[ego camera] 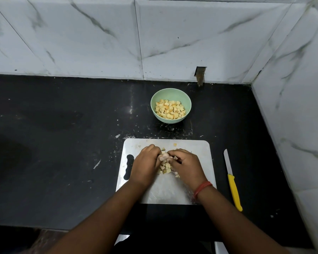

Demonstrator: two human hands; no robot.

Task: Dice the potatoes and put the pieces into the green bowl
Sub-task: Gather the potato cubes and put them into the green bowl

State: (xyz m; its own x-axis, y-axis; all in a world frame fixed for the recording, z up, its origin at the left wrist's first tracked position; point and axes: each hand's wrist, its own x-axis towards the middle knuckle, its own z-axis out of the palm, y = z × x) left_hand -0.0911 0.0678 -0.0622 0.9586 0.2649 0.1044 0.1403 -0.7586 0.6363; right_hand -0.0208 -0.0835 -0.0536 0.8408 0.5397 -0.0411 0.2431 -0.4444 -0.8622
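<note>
From the head camera, a metal cutting board (195,149) is lying on the black counter (62,143), a little below the middle of the picture. Both hands are working over its upper half. The left hand (145,164) is sitting at about 9 o'clock from the heap of potato pieces (166,166), and the right hand (186,165) at about 3 o'clock from it. The two hands are cupping inward around the heap, fingers curling down and fingertips meeting at the heap's 12 o'clock edge, so the pieces are lying gathered between the palms. Whether any single piece is being pinched cannot be told, since the fingertips are hiding one another. A red band (202,189) is circling the right wrist. One loose cube (175,144) is resting on the board near its far edge, at 12 o'clock from the right hand.

The green bowl (171,94) is standing on the counter at 12 o'clock from the board, apart from it, and is already holding a layer of pale yellow cubes (170,109).

A knife (232,182) with a yellow handle is lying on the counter at 3 o'clock from the board, just beside its right edge, blade pointing toward 12 o'clock. Neither hand is touching it. White marbled tiles (99,33) are covering the walls behind and to the right.
</note>
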